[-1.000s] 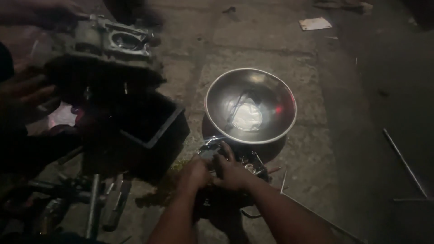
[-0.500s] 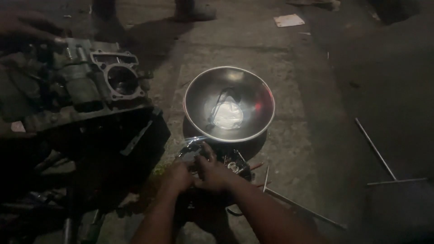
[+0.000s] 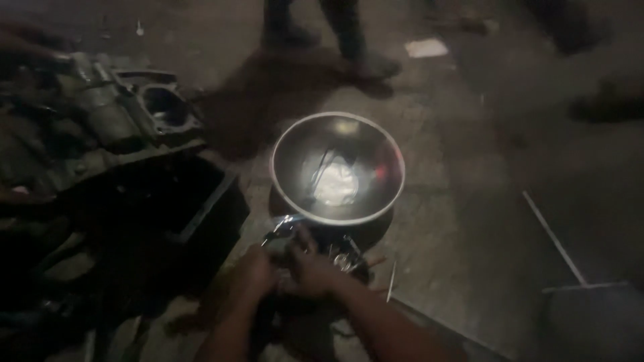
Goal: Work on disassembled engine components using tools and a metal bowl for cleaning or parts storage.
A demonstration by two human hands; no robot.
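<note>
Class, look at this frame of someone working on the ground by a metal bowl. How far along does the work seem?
Done: the engine block sits stripped, its bore open, and the bowl holds something pale. In hand: the left hand and right hand grip a small shiny metal part beside the bowl. Left: loose rods lie about. Beyond that, too dark to tell.

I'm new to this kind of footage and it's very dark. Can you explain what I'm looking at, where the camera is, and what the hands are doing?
The camera sits on a person's head and looks down at the ground. The two forearms coming in from the bottom are that person's own: left hand and right hand, both closed around a small shiny metal part, too dark to identify. Just beyond lies a round metal bowl on the concrete floor. At left sits a grimy engine block above a black tray. The legs at the top belong to someone else standing nearby.
</note>
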